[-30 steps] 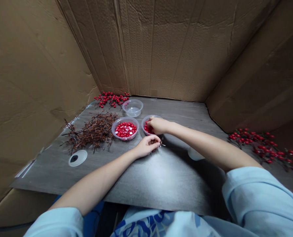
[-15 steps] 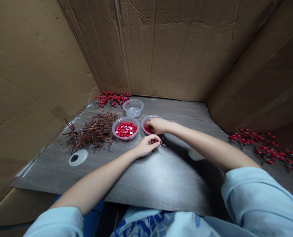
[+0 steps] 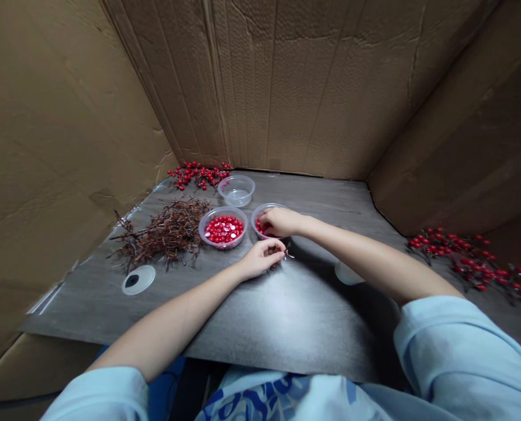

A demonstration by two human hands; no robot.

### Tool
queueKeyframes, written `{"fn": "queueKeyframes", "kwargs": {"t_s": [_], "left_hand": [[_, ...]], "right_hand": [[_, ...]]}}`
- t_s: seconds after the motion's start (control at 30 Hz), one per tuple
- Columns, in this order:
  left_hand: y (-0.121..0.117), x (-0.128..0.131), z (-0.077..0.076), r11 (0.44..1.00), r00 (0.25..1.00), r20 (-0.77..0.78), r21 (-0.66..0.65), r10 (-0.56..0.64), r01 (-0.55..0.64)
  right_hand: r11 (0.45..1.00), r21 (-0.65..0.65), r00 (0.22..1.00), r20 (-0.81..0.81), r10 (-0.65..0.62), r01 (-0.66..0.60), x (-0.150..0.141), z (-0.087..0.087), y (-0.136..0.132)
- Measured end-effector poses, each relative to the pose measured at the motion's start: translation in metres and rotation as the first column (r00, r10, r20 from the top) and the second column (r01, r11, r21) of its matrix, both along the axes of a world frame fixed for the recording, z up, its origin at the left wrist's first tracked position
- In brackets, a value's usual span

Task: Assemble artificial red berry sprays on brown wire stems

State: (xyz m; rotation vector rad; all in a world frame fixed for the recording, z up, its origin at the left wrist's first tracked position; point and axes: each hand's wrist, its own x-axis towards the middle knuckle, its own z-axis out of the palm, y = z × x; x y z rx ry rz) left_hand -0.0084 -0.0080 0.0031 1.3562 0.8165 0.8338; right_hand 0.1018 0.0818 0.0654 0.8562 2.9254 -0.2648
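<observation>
R hand (image 3: pixel 278 222) curled in small bowl (image 3: pixel 264 209) of red berries (image 3: pixel 260 228), hold hidden; L hand (image 3: pixel 260 260) pinches small wire bit (image 3: pixel 289 255) just near bowl. Knock to light bowl could spill berries on table (image 3: pixel 286 316).

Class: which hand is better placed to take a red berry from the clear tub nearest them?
Probably right: the right hand is in that clear tub among the red berries; the left hand lies outside it.

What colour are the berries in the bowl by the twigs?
Bright red berries, clearest in the head view.
</observation>
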Motion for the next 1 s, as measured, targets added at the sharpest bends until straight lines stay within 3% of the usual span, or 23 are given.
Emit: {"fn": "queueKeyframes", "kwargs": {"t_s": [0.27,0.57,0.77,1.0], "left_hand": [[0.002,0.000,-0.003,1.000,1.000,0.020,0.004,0.000,0.000],[0.000,-0.001,-0.001,1.000,1.000,0.028,-0.021,0.013,-0.012],[0.000,-0.001,0.000,0.999,0.999,0.041,-0.030,0.015,-0.013],[0.000,-0.001,0.002,0.999,0.998,0.064,-0.044,0.016,-0.013]], "right_hand": [[0.996,-0.055,0.989,-0.123,-0.080,0.074,0.010,0.018,0.000],[0.927,-0.307,0.904,-0.296,-0.308,0.215,0.021,0.011,0.004],[0.881,-0.369,0.865,-0.288,-0.411,0.296,0.018,0.010,0.002],[0.873,-0.401,0.827,-0.363,-0.429,0.277,0.018,0.010,0.002]]}}
